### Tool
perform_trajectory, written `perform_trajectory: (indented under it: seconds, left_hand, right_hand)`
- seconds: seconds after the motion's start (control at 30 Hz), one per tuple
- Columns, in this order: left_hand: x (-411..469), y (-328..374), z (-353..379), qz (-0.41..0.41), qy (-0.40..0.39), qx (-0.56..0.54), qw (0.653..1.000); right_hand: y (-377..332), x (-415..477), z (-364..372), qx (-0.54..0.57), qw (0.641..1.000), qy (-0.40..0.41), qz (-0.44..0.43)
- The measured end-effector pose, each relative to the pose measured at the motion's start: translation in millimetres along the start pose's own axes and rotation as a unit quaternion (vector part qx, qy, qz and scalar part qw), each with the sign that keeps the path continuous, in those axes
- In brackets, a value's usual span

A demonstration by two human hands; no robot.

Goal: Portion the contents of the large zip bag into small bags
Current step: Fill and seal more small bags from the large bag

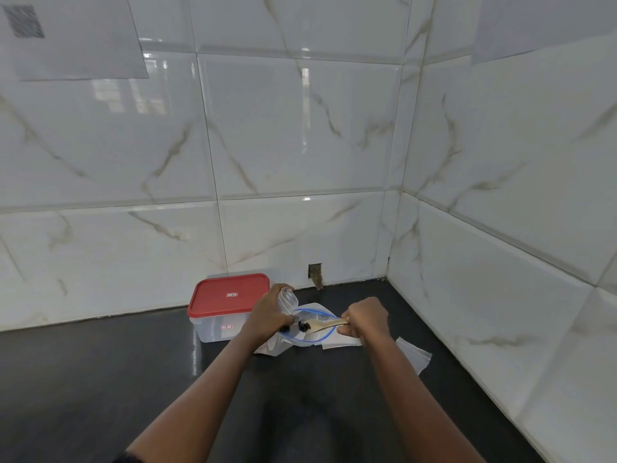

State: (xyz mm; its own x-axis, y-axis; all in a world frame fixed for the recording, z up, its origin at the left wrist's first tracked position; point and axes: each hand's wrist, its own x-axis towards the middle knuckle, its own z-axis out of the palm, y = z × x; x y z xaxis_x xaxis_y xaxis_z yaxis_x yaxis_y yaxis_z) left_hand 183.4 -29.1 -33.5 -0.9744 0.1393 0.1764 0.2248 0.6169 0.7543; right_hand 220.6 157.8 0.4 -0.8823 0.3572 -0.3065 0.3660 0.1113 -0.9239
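A large clear zip bag (319,339) with a blue seal line lies open on the dark counter (100,379). My left hand (268,315) grips a small clear bag (287,299) held upright above the large bag's left side. My right hand (365,317) grips the handle of a wooden spoon (325,324). The spoon's bowl points left toward the small bag and carries small black pieces (303,326). One black piece (284,328) shows just below my left hand.
A clear plastic box with a red lid (228,294) stands right behind my left hand, near the tiled wall. More small clear bags (414,354) lie flat on the counter to the right of my right forearm. Tiled walls meet in a corner at the back right.
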Motion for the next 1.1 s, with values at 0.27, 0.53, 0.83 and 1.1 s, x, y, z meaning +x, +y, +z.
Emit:
perform_trajectory:
  seconds: [0.27,0.53,0.83,1.1]
  left_hand:
    - [-10,-8,6,-0.009,0.015,-0.023,1.000]
    - [-10,-9,12,0.000,-0.007,-0.015,1.000]
    - [-9,-13,13,-0.010,-0.002,-0.006,1.000]
    - [-6,-11,15,-0.013,0.001,0.013,1.000]
  right_hand:
    - [-26,-6,-31,0.001,0.999,-0.036,-0.012]
    - [-41,-26,-10,-0.032,0.995,-0.026,-0.091]
    - [-33,-40,12,-0.294,0.905,0.022,-0.306]
    - [-38,-50,10,-0.346,0.870,0.003,-0.352]
